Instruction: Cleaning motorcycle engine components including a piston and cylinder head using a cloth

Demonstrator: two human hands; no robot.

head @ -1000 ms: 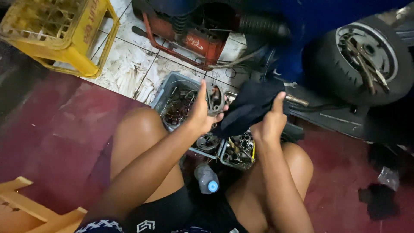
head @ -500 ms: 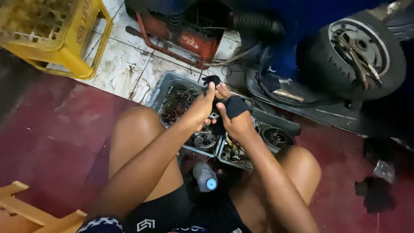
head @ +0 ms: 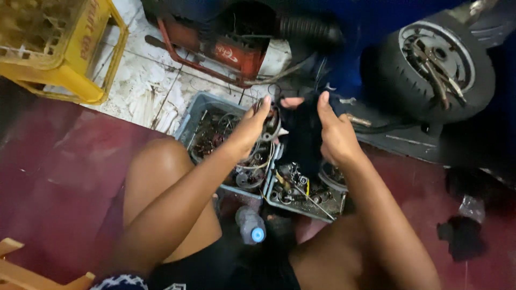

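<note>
My left hand [head: 252,129] and my right hand [head: 334,134] hold a black cloth [head: 302,138] between them, above the trays. The left hand pinches its left edge with the fingers curled. On the cloth's right side the right hand is closed with the thumb up. Below the cloth are a grey tray [head: 189,121] full of rusty metal parts and wires and a second grey tray [head: 301,207] with small parts and a yellow wire. Both my bare knees frame the trays.
A yellow plastic crate [head: 91,59] stands at the top left on a tiled floor. A red-framed machine [head: 226,53] is at the top centre, a small wheel with tyre [head: 430,70] at the right. A clear bottle with blue cap [head: 250,225] lies between my legs. A dark rag [head: 462,236] lies on the red floor.
Both hands have pulled apart, spreading the black cloth between them; half a second ago they were bunched together over it. The view has shifted slightly.
</note>
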